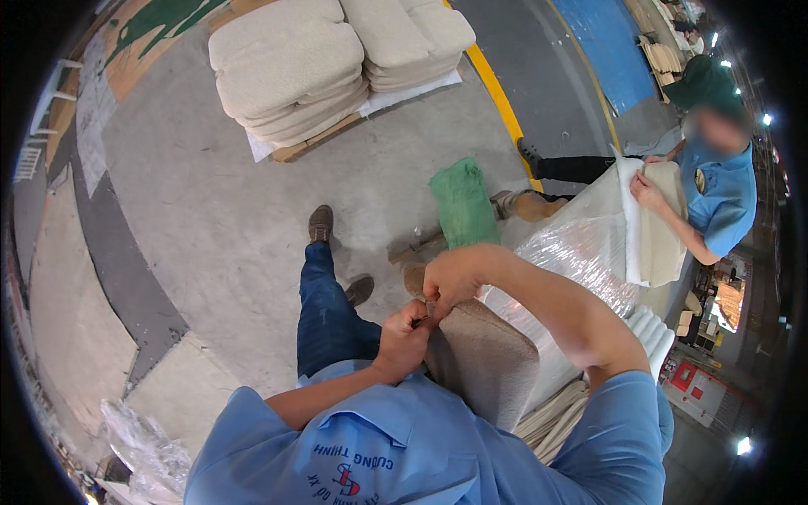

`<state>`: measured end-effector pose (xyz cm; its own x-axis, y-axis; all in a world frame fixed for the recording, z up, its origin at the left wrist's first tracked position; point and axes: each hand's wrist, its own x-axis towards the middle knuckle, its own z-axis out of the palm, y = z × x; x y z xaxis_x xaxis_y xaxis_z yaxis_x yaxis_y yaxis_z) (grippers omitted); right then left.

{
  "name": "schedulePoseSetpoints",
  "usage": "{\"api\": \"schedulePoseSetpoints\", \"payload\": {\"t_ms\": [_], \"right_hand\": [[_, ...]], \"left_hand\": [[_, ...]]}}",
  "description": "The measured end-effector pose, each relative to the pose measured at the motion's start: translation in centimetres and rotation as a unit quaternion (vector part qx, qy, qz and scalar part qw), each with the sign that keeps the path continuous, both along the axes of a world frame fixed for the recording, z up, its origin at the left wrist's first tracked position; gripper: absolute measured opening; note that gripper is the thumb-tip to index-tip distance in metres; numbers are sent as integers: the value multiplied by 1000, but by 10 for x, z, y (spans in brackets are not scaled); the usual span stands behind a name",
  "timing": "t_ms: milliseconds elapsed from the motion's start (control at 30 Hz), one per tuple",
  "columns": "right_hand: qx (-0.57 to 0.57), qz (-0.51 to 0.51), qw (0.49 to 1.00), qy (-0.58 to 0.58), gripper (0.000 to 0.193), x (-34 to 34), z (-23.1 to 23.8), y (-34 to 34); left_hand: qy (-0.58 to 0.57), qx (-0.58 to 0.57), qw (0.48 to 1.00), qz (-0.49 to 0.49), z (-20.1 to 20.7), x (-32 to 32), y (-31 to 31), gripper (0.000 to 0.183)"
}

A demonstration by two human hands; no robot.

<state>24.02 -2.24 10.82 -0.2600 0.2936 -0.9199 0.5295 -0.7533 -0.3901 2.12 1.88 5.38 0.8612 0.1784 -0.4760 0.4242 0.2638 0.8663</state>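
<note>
A beige-brown fabric cushion [486, 358] is tilted up against my front, on the right side of my body. At its far left corner my two hands meet, with closed fingers almost touching. My left hand [401, 343] pinches the corner from the near side; a small dark bit shows at its fingertips, too small to name. Bent over the cushion's top, my right hand [453, 278] grips the same corner with its fingers pointing down. The exact spot between the fingertips is partly hidden.
Stacked pale cushions [286, 63] rest on a low pallet ahead. A green sack [465, 202] stands on the floor. To the right, a plastic-covered table [560, 252] separates me from a co-worker [715, 189] handling a light cushion [662, 223]. Crumpled clear plastic [147, 446] lies at lower left.
</note>
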Motion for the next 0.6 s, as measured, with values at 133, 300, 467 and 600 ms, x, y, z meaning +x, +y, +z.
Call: {"api": "schedulePoseSetpoints", "payload": {"t_ms": [133,300,467,600], "right_hand": [[70,-38,997,-8,33,-1,-11,-20],[142,-166,976,-14,31,-9,-21,-45],[194,-269,943,-2,26,-12,-43,-63],[193,-376,906,18,23,-15,-45,-71]], "left_hand": [[49,-139,989,-31,-20,0,3,5],[-76,-46,989,-122,-57,-8,4,28],[-120,-192,966,-123,-80,7,3,23],[-81,-275,941,-178,-101,14,3,27]]}}
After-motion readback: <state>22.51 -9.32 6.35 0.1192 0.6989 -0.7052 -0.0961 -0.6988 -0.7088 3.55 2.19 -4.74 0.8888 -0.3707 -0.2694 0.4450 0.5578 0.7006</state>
